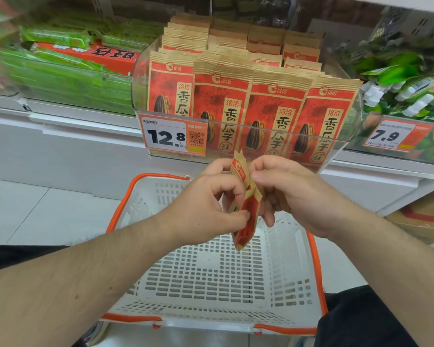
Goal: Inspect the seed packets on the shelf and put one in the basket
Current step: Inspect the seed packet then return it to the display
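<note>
We have the shelf point(90, 136) across the top, with a clear bin point(346, 136) full of upright red-and-tan packets point(273, 113). Below it sits the white basket point(211, 279) with orange rim, bare of goods as far as we see. Between them both hands hold one packet point(246, 211) edge-on, directly over the basket and just in front of the bin.

Our left hand point(211, 206) pinches its lower half, fingers point(238, 217) curled onto the paper; our right hand point(286, 194) pinches the upper part, thumb pressed near the top seam.

Risks, as we judge them: with the packet held edge-on we cannot read it, so the inspection may be incomplete unless we turn it flat. Opposed pinches could crease or tear the paper. If released while tilted toward the far side it could catch the basket rim, though it looks well centred.

Writing: the shelf packets carry the brand 洽洽 and the large vertical characters 香瓜子 beside a sunflower seed picture. The orange tag point(174, 135) reads 洽洽香瓜子, 12.8, with 500g and a QR code. A tag point(390, 136) to the right reads 7.9; its small print is illegible.
</note>
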Tool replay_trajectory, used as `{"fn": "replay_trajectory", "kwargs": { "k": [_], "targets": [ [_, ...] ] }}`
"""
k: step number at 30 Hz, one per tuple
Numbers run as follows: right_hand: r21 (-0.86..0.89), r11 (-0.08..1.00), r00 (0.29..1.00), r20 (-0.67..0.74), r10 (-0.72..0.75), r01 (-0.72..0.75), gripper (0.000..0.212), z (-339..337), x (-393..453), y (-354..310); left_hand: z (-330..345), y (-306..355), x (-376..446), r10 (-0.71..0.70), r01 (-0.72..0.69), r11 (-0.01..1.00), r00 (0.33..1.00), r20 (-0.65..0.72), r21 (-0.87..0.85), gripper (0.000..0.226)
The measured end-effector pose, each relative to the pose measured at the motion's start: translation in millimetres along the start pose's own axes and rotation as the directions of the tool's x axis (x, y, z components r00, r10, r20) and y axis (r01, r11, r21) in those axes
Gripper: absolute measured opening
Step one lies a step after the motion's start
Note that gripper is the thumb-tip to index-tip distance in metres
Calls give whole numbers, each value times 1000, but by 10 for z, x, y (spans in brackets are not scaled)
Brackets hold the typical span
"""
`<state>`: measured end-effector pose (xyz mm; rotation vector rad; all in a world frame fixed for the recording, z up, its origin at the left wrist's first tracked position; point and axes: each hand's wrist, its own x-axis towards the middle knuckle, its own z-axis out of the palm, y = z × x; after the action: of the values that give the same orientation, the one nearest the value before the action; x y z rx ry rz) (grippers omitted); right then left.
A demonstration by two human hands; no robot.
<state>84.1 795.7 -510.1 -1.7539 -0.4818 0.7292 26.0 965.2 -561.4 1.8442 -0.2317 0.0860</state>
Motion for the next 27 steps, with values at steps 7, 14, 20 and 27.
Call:
{"fn": "replay_trajectory", "kwargs": {
  "k": [7, 14, 20, 27],
  "targets": [
    [6, 1000, 997, -77, 31, -31, 23, 25, 0, -18, 8, -37, -16, 66, -70, 995, 996, 56, 76, 11],
    [-12, 999, 992, -121, 46, -48, 32, 50, 18, -12, 7, -11, -33, 60, -64, 996, 995, 79, 55, 10],
    [-103, 990, 994, -66, 91, -98, 45, 51, 33, 64, 87, 89, -38, -291, 275, 876, 956, 19, -396, 23],
    [-231, 932, 917, 224, 330, -279, 60, -33, -13, 59, 103, 78, -6, -588, 424, 439, 802, 104, -792, 14]
  ]
}}
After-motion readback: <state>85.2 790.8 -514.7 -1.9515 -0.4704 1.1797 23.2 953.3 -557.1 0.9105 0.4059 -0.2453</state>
